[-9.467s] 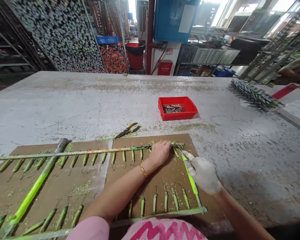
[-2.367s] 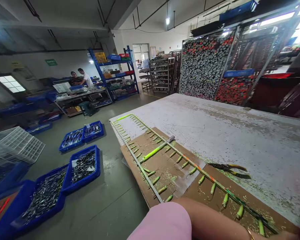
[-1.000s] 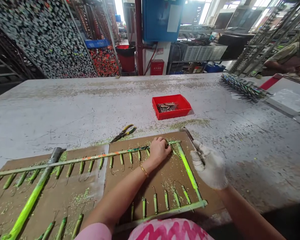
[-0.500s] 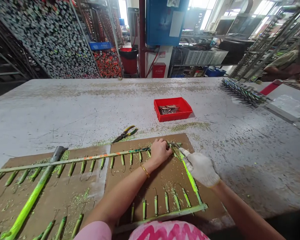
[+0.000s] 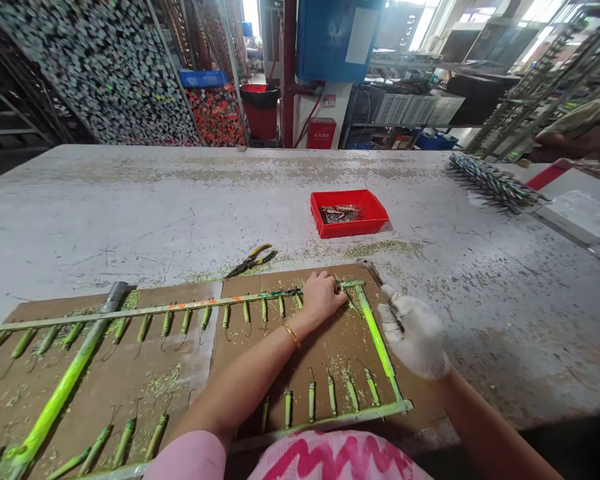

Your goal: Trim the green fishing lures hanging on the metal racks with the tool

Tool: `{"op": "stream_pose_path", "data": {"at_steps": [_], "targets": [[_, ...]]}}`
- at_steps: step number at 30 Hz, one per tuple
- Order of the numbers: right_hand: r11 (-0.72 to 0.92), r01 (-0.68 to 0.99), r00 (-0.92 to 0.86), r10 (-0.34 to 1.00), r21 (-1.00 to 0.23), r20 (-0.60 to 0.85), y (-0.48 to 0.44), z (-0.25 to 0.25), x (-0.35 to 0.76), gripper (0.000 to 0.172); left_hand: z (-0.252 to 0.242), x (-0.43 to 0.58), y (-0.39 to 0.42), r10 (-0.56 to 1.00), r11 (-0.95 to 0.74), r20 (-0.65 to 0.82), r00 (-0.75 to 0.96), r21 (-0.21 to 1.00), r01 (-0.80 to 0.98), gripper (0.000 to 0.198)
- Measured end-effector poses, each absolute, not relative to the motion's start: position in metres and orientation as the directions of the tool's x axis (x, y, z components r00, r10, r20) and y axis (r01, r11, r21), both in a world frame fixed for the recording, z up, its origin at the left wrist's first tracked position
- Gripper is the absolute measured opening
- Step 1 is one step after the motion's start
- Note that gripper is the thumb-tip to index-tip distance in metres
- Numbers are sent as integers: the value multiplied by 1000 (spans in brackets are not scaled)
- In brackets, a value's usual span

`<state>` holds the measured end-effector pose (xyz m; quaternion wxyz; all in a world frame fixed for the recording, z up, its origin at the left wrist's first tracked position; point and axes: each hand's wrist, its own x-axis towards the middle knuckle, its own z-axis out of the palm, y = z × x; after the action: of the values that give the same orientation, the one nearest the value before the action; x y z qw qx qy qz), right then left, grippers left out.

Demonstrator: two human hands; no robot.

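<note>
My left hand, bare with a gold bracelet, is curled over the long upper bar of a green-painted frame, near its right end. Small green lure-like pieces with wire hooks hang along this bar, one just right of my fingertips. My right hand, in a white glove, is closed around a slim dark metal tool with a rounded head; its exact kind is unclear. The tool is raised, apart from the bar. Below it runs the bright yellow-green crosspiece. More green pieces stand along the lower bar.
Brown cardboard lies under the frame, strewn with green flakes. Pliers with yellow and black handles lie behind it. Further back sits a red tray holding small metal parts. A spiky bundle and a co-worker are at right.
My right hand has moved right and toward me, lifting the tool away from the bar's end. My left hand stays on the bar. The view has shifted slightly.
</note>
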<state>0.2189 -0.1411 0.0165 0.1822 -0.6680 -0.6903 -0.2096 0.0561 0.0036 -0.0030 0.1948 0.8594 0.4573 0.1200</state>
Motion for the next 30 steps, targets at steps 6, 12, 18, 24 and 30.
{"op": "stream_pose_path", "data": {"at_steps": [6,12,18,24,30], "targets": [[28,992,-77,907,123,415,-141,20,219,44,-4,57,3,833,-511,38,552,435,741,16],[33,992,-79,917,124,391,-141,19,222,47,-3,58,3,836,-508,37,548,429,747,16],[-46,997,0,834,68,552,-138,21,221,42,-6,58,3,832,-517,49,553,431,739,16],[114,974,-186,898,198,399,-138,22,223,46,-6,58,2,839,-510,49,543,422,750,19],[45,991,-104,845,123,525,-138,18,224,44,-7,59,2,843,-511,81,531,428,746,17]]}}
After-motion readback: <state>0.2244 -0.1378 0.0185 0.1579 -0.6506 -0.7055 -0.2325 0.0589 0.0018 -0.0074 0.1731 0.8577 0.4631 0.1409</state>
